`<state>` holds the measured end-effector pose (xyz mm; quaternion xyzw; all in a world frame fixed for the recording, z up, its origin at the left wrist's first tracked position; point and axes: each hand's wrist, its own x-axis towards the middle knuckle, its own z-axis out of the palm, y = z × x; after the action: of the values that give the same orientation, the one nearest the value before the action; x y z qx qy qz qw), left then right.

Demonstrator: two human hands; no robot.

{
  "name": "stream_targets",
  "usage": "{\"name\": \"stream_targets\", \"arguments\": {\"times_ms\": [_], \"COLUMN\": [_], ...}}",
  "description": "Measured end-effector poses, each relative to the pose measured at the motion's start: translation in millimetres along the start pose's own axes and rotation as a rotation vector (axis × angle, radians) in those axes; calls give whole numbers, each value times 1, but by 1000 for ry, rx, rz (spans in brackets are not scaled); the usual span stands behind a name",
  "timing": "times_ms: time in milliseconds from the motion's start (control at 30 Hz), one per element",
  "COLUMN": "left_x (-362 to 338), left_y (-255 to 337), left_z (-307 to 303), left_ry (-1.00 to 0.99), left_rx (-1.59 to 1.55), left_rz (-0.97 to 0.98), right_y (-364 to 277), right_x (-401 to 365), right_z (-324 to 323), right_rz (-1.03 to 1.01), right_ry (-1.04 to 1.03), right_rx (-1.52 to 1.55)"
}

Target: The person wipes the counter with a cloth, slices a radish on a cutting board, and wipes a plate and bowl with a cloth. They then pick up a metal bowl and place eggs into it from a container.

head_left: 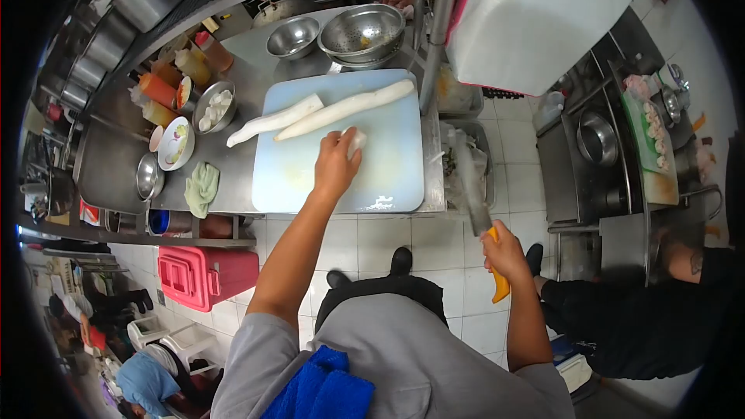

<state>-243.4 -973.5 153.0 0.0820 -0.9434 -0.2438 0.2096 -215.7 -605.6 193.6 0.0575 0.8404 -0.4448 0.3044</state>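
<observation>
Two long, peeled white roots (345,110) lie side by side on a pale blue cutting board (388,171). The left one sticks out past the board's edge. Over the middle of the board, just below the roots, my left hand (337,164) is closed on a small white piece (357,141), which looks like a chunk of the same root. Off the board's right side, my right hand (506,252) grips the yellow handle of a kitchen knife (470,186). Its blade points up and away from me, blurred, above a bin. Wet patches show on the board.
Left of the board are a green cloth (202,188), a bowl of white pieces (216,107) and sauce bottles (158,90). Behind it stand a colander (362,33) and steel bowl (293,37). A bin (485,157) is right; another person (644,310) stands close by.
</observation>
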Motion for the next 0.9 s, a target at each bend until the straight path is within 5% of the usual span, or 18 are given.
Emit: {"name": "stream_targets", "arguments": {"times_ms": [100, 267, 333, 367, 433, 633, 733, 833, 900], "left_x": [9, -23, -58, -82, -143, -357, -450, -518, -542], "left_y": [-9, -8, -24, -36, -64, -139, -155, -159, -152], "left_z": [21, -16, -39, -51, -77, -119, -123, -108, -98], "left_ry": [-80, 6, 165, 179, 234, 196, 165, 145, 109], "left_rx": [100, -27, -92, -87, -132, -34, -111, -183, -239], "left_rz": [-24, -94, -125, -154, -267, -650, -914, -1026, -1068], "right_y": [-15, -27, -30, -35, -53, -110, -121, -124, -123], "right_x": [-18, -21, -10, -8, 1, 61, 85, 72, 33], "right_z": [0, 9, 11, 15, 32, 122, 149, 177, 202], "right_rz": [-34, -224, -666, -885, -796, -1107, -1105, -1288, -1278], "right_ry": [129, 19, 15, 5, -103, -13, 21, 231, 377], "right_rx": [-69, -215, -459, -573, -582, -732, -821, -991, -762]}}
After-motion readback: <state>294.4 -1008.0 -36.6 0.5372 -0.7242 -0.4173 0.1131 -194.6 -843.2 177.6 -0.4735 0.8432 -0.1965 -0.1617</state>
